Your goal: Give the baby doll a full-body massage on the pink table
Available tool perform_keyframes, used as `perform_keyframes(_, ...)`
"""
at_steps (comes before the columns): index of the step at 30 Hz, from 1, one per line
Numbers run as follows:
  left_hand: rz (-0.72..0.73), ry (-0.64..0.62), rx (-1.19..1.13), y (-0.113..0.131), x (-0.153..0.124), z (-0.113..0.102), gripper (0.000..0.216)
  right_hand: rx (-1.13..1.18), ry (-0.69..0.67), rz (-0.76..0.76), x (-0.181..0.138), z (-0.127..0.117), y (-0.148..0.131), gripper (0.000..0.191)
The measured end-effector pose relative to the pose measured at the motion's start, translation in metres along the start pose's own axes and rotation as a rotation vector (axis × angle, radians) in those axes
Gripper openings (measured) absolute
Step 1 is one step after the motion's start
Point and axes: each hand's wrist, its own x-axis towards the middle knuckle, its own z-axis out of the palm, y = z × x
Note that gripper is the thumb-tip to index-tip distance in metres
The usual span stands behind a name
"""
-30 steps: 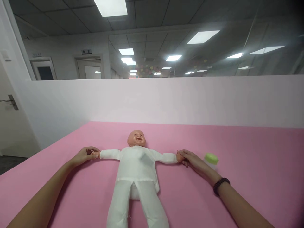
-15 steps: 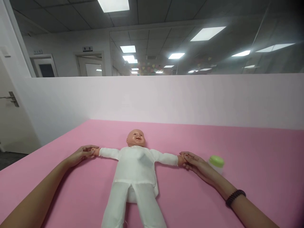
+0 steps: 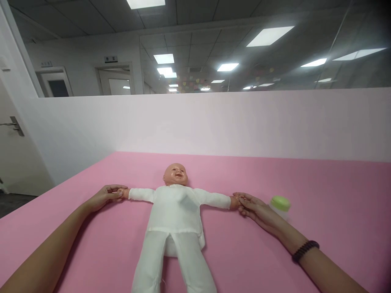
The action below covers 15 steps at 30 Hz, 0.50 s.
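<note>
doll lying face-up at the centre of the pink mat, its arms drawn slightly wider than before, left hand at 9 o'clock and right hand at 3 o'clock each clasping a doll hand, green-capped bottle just beyond.

A pink worktop fills the lower half of the view, its surface matte and even. Behind it, from 9 to 3 o'clock, runs a low white partition wall, topped by a glass pane that looks into a dim office. At 12 o'clock a grey tiled ceiling carries rectangular light panels, several of them lit and receding into the distance. At 10 o'clock stand two pale doorways. At 9 o'clock a white door shows a metal handle, with dark floor below it.
</note>
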Motion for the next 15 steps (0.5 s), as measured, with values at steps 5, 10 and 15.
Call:
perform_keyframes(5, 0.013, -0.017, 0.03, -0.0001, -0.0006, -0.0012, 0.043, 0.039, -0.027, 0.006, -0.0007, -0.0032, 0.0006, 0.049)
perform_keyframes(10, 0.014, 0.008, 0.076, -0.0008, 0.0011, -0.0004, 0.042, 0.034, -0.028, 0.021, 0.0034, -0.0073, 0.0041, 0.047)
perform_keyframes(15, 0.02, 0.016, 0.052, -0.0032, 0.0023, -0.0013, 0.039, -0.002, -0.025, 0.001, 0.0046, -0.008, 0.0064, 0.045)
